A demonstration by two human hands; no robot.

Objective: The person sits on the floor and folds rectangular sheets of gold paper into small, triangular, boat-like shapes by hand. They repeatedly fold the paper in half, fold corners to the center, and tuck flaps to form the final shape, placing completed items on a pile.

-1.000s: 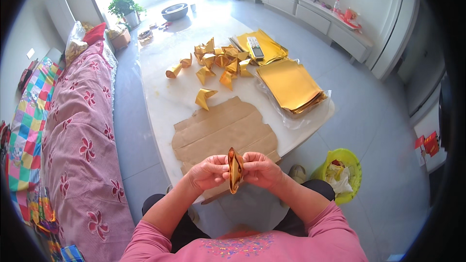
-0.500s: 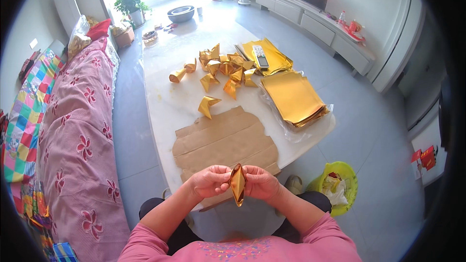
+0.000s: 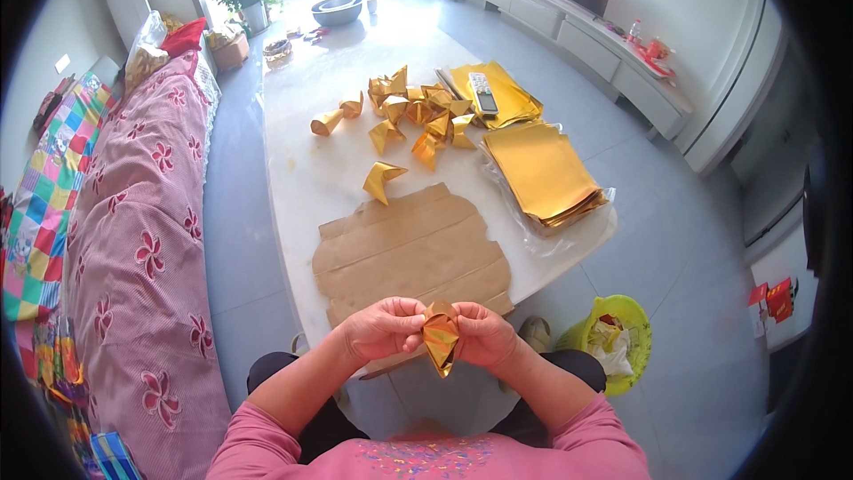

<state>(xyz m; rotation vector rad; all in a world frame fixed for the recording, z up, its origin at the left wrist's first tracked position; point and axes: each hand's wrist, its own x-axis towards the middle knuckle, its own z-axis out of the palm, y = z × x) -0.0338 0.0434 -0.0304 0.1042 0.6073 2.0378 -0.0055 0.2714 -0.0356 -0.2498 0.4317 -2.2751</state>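
Observation:
Between my two hands, just off the near edge of the table, is a folded gold paper ingot [image 3: 441, 338], its pointed end toward me. My left hand [image 3: 388, 327] pinches its left side with thumb and fingers, and my right hand [image 3: 482, 332] grips the right side the same way. Beyond them lies a flat brown cardboard sheet [image 3: 409, 253]. A single gold paper ingot [image 3: 383, 180] rests by its far edge, and a pile of several more folded ones [image 3: 418, 111] sits farther back.
A stack of gold paper sheets [image 3: 544, 171] lies on plastic at the table's right, with a remote control [image 3: 483, 93] on another stack behind. A yellow-green bin [image 3: 641, 351] stands on the floor at right. A pink-covered sofa [image 3: 147, 204] runs along the left.
The ingot in my hands has gone from a narrow closed shape to a wider one, turned to show more of its shiny face. Both hands keep their hold.

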